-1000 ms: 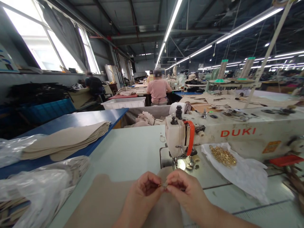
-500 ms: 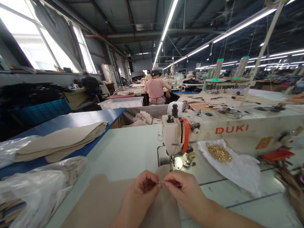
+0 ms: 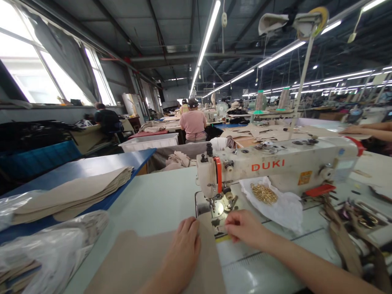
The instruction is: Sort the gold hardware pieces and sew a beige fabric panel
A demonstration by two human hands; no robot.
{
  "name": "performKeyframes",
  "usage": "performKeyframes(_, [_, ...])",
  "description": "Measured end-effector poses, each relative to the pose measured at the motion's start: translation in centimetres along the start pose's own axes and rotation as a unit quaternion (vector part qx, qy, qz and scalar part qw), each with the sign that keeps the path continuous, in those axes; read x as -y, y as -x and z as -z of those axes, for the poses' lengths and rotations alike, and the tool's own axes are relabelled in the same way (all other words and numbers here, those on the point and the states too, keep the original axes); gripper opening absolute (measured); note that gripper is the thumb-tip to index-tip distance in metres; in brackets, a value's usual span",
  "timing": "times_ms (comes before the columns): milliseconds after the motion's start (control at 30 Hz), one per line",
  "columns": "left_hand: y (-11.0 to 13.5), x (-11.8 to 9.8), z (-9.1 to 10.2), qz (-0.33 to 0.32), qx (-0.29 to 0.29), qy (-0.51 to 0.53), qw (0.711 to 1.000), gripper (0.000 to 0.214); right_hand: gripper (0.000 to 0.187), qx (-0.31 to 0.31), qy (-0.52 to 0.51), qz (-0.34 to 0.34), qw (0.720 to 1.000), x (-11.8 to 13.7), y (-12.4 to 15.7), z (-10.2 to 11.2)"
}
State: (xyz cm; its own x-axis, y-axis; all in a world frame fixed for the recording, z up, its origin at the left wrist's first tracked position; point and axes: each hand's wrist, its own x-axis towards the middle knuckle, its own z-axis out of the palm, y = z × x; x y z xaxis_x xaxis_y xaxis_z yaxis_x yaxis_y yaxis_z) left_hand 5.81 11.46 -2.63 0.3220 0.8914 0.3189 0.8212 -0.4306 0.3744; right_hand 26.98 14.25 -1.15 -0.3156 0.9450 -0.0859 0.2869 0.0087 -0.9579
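Note:
A tan fabric piece [image 3: 134, 261] lies on the pale sewing table [image 3: 159, 196] in front of a white DUKI sewing machine [image 3: 275, 165]. My left hand [image 3: 183, 251] rests flat on the fabric's right part, fingers together and stretched toward the needle. My right hand [image 3: 243, 228] is just right of the presser foot [image 3: 218, 210], fingers curled in a pinch at the fabric's edge; what they hold is too small to make out. A heap of small gold metal rings [image 3: 263, 194] sits on white paper beside the machine.
A stack of tan cut pieces [image 3: 73, 192] lies on a blue table at left. Clear plastic bags [image 3: 52, 249] lie at the near left. Brown straps and hardware [image 3: 346, 228] clutter the right. Other people sit at machines behind; another person's hand [image 3: 364, 130] shows far right.
Both hands were pinched together on a small metal piece above the fabric. They have parted: the left now lies flat on the fabric, the right moved to the presser foot. The view shifted right.

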Motion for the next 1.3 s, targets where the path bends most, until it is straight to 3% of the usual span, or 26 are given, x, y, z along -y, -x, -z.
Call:
performKeyframes(167, [0.2, -0.1, -0.8, -0.047, -0.032, -0.053, 0.997, 0.029, 0.019, 0.059, -0.029, -0.097, 0.993, 0.6, -2.0, -1.3])
performKeyframes(333, [0.2, 0.2, -0.7, -0.041, -0.043, -0.042, 0.997, 0.029, 0.026, 0.094, -0.017, -0.123, 0.988, 1.2, -4.2, -2.6])
performKeyframes(500, [-0.6, 0.2, -0.3, -0.085, -0.062, -0.012, 0.994, 0.021, 0.026, 0.123, -0.015, -0.146, 0.982, 1.5, -4.8, -2.2])
performKeyframes(867, [-3.1, -0.9, -0.8, -0.119, -0.022, -0.038, 0.992, 0.020, 0.026, 0.133, 0.041, -0.142, 0.980, 1.8, -5.0, -1.9])
performKeyframes(967, [-3.2, -0.7, -0.9, -0.116, -0.002, -0.029, 0.993, 0.018, 0.024, 0.120, 0.092, -0.106, 0.983, 1.5, -5.0, -1.9])
performKeyframes(1133, [-3.3, -0.4, -1.2, -0.107, -0.006, -0.013, 0.994, 0.017, 0.013, 0.032, 0.207, 0.023, 0.978, 0.8, -3.1, -1.2])
performKeyframes(1200, [-3.4, -0.4, -1.2, -0.113, -0.017, -0.006, 0.993, 0.017, 0.013, 0.021, 0.279, 0.122, 0.952, 0.2, -2.1, -0.7])
performKeyframes(1300, [-3.3, -0.3, -1.2, -0.117, -0.030, 0.007, 0.993, 0.017, 0.018, 0.016, 0.406, 0.276, 0.871, -0.9, -1.3, -0.3])
